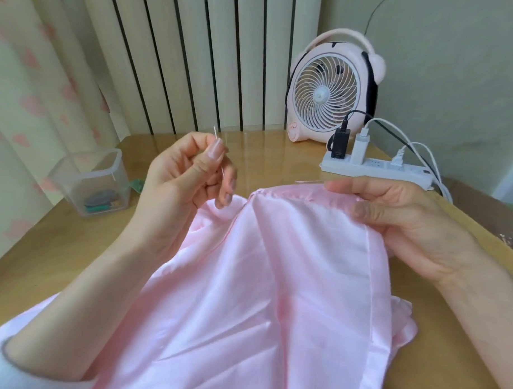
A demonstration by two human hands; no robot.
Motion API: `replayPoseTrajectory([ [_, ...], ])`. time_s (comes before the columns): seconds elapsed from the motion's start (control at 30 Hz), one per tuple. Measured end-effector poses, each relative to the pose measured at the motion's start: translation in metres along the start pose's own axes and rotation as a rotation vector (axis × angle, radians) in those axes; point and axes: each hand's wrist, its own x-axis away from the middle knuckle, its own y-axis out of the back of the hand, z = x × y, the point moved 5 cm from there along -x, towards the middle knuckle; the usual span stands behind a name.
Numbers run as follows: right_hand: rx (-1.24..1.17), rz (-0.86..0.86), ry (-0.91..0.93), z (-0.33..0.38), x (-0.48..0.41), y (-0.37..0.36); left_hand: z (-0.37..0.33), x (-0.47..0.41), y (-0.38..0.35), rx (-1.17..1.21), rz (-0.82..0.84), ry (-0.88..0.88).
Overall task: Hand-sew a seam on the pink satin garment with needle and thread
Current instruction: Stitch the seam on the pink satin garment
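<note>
Both hands look mid-stitch: the left hand (186, 174) has its grip pinching the needle (222, 167), raised above the pink satin garment (276, 267). The right hand (408, 223) clasps the garment's folded edge over the worktop (58, 245). The next move likely calls for re-entering that edge.

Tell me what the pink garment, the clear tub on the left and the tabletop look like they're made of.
Pink garment: probably satin or a similar thin cloth; glossy sheen along soft folds. Clear tub: translucent plastic, slightly frosted; contents show through. Tabletop: wood or wood-look laminate, can't tell which; glossy, with pale reflections.
</note>
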Motion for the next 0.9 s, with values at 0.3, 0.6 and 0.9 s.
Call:
replayPoseTrajectory([
  [0.3,0.179,-0.109,-0.026,-0.001,0.001,0.002,-0.007,-0.002,0.01,-0.076,-0.095,-0.104],
  [0.6,0.185,-0.176,-0.071,-0.002,-0.001,0.006,0.001,-0.008,0.029,-0.041,-0.185,-0.065],
  [0.9,0.116,-0.173,-0.053,0.0,-0.002,0.013,0.003,-0.005,0.046,-0.139,-0.458,-0.056],
])
